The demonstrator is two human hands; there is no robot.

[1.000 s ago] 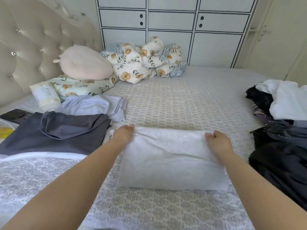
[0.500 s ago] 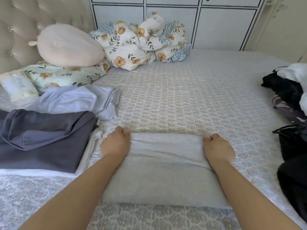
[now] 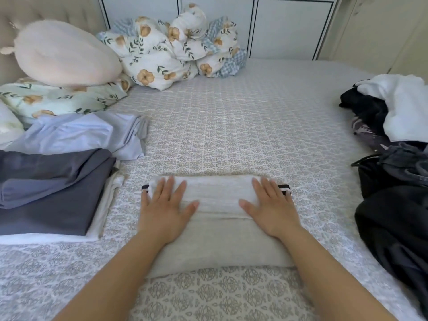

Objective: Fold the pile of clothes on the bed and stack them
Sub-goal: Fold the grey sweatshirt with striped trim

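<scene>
A folded white garment [image 3: 217,218] with black-striped ends lies on the bed in front of me. My left hand [image 3: 165,209] rests flat on its left part, fingers spread. My right hand [image 3: 271,208] lies flat on its right part, fingers spread too. Neither hand grips the cloth. To the left sits a stack of folded clothes: a dark grey piece [image 3: 51,191] on top of a white one, with a light blue piece [image 3: 81,133] behind. A pile of unfolded dark and white clothes [image 3: 398,172] lies at the right edge.
The patterned bedspread [image 3: 231,126] stretches across the middle. A pink plush cushion [image 3: 62,54] and floral pillow sit at the left by the headboard. A bundled floral quilt [image 3: 176,47] lies at the far side, before white wardrobe doors [image 3: 278,24].
Both hands pinched the garment's far edge earlier; now it is folded over toward me and the hands lie flat and open on top. The camera has tilted down and closer.
</scene>
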